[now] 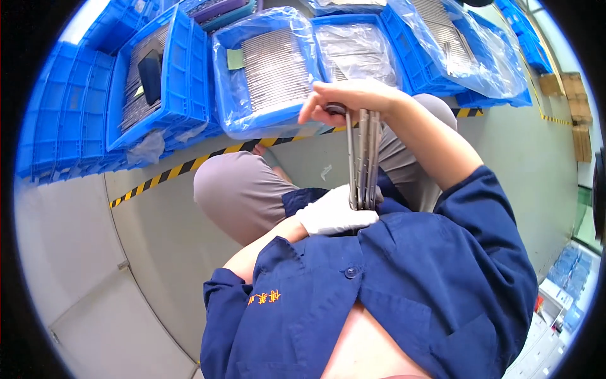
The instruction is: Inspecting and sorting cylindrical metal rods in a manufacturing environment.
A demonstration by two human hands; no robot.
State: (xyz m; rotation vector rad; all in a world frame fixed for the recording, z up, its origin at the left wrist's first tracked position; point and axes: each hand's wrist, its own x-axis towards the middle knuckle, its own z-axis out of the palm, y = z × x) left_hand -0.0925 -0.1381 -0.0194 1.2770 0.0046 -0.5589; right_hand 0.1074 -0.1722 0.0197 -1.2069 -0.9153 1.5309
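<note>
I hold a bundle of long thin grey metal strips [364,158] upright over my lap. My left hand [333,213], in a white glove, grips the lower end of the bundle. My bare right hand [353,98] closes over its top end, fingers curled around the strips and a small dark piece there. I sit with my knees bent, in grey trousers and a dark blue work jacket.
Blue plastic crates [167,76] stand in a row ahead, several lined with clear bags and filled with stacked grey metal strips [274,76]. A yellow-and-black striped line [183,167] runs along the grey floor. Empty blue crates [60,114] are stacked at left. Cardboard boxes [577,107] sit far right.
</note>
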